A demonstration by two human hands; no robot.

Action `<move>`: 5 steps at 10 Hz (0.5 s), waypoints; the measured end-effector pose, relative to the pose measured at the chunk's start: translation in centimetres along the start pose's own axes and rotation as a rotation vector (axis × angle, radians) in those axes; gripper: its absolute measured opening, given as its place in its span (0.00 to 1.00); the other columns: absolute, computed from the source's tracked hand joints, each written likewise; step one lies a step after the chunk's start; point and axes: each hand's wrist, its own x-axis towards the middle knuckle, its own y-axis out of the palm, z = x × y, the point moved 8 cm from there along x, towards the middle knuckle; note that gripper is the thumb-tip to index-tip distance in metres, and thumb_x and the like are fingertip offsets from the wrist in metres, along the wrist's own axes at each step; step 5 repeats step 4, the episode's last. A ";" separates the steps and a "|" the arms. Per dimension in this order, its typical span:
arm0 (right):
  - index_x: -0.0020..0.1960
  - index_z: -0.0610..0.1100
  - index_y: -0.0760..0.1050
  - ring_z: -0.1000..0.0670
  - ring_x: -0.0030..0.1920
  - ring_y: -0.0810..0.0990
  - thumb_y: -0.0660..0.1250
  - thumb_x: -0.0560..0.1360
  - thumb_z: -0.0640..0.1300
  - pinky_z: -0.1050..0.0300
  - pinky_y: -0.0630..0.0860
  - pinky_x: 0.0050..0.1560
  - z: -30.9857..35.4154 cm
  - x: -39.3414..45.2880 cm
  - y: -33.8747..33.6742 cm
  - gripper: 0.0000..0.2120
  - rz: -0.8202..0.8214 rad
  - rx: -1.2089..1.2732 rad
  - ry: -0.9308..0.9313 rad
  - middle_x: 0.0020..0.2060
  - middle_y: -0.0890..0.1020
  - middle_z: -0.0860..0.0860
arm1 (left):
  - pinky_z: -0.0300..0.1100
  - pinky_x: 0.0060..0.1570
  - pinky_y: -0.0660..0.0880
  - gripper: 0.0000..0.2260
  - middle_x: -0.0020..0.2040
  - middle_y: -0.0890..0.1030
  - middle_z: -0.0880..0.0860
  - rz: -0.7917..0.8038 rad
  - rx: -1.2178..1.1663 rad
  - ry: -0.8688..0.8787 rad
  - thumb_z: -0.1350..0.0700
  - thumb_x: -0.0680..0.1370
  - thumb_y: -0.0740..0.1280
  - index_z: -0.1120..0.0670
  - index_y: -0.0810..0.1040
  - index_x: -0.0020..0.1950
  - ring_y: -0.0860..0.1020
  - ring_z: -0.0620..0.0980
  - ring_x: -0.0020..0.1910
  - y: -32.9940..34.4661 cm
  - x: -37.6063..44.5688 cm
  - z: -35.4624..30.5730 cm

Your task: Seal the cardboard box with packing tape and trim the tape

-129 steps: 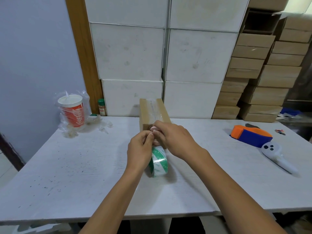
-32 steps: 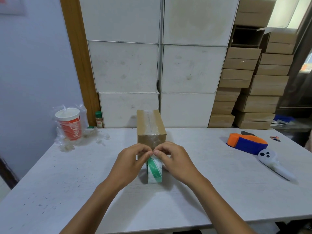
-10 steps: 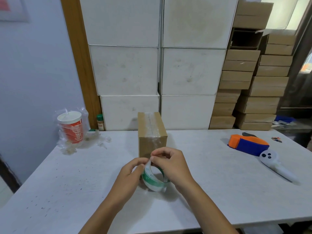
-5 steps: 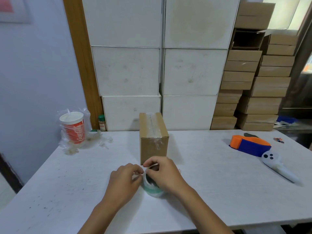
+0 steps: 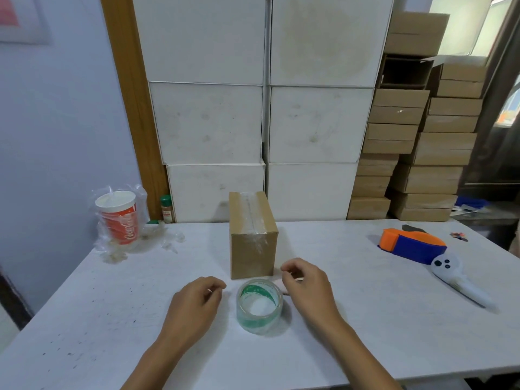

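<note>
A small brown cardboard box (image 5: 251, 249) stands on the white table (image 5: 112, 305), with clear tape along its top seam and down its near face. Just in front of it a roll of clear packing tape (image 5: 259, 305) with a green-and-white core lies flat, hole upward. My left hand (image 5: 197, 302) hovers left of the roll and my right hand (image 5: 306, 285) right of it. Both have loosely curled fingers, hold nothing and are apart from the roll.
An orange-and-blue tape dispenser (image 5: 410, 246) and a white controller (image 5: 455, 280) lie at the right. A red cup in a plastic bag (image 5: 119, 218) and a small bottle (image 5: 166, 209) stand back left. White boxes (image 5: 211, 122) and brown cartons (image 5: 416, 136) are stacked behind the table.
Both hands held the tape roll against the box's near face, then tipped it down flat on the table. Now they have let go and drawn apart to either side.
</note>
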 end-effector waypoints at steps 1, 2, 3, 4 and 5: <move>0.50 0.51 0.83 0.57 0.45 0.82 0.67 0.82 0.43 0.62 0.78 0.45 -1.7 0.0 0.2 0.07 -0.002 -0.212 -0.054 0.44 0.85 0.57 | 0.48 0.61 0.76 0.09 0.54 0.85 0.39 0.006 0.125 0.066 0.54 0.84 0.67 0.43 0.86 0.55 0.81 0.45 0.56 0.8 0.0 -0.2; 0.53 0.49 0.83 0.54 0.46 0.80 0.65 0.84 0.44 0.56 0.79 0.47 -2.5 -0.1 0.6 0.08 0.007 -0.360 -0.106 0.46 0.84 0.55 | 0.48 0.60 0.71 0.09 0.54 0.82 0.36 0.027 0.184 0.079 0.53 0.83 0.67 0.39 0.85 0.54 0.78 0.44 0.58 1.3 0.2 0.1; 0.54 0.49 0.82 0.53 0.47 0.80 0.64 0.84 0.43 0.56 0.78 0.49 -2.4 -0.3 0.5 0.09 -0.002 -0.325 -0.112 0.47 0.84 0.55 | 0.48 0.59 0.75 0.13 0.51 0.84 0.37 0.009 0.101 0.100 0.55 0.83 0.68 0.35 0.81 0.47 0.80 0.41 0.55 1.1 0.0 0.2; 0.58 0.49 0.82 0.49 0.51 0.83 0.63 0.85 0.43 0.53 0.79 0.52 -1.4 -0.4 -1.2 0.09 -0.083 -0.300 -0.104 0.50 0.86 0.53 | 0.43 0.54 0.80 0.16 0.48 0.87 0.37 -0.071 -0.142 -0.036 0.58 0.83 0.69 0.36 0.82 0.45 0.83 0.36 0.52 -0.3 0.0 1.4; 0.58 0.49 0.82 0.49 0.51 0.83 0.63 0.85 0.43 0.53 0.79 0.52 -1.4 -0.4 -1.2 0.09 -0.083 -0.300 -0.104 0.50 0.86 0.53 | 0.43 0.54 0.80 0.16 0.48 0.87 0.37 -0.071 -0.142 -0.036 0.58 0.83 0.69 0.36 0.82 0.45 0.83 0.36 0.52 -0.3 0.0 1.4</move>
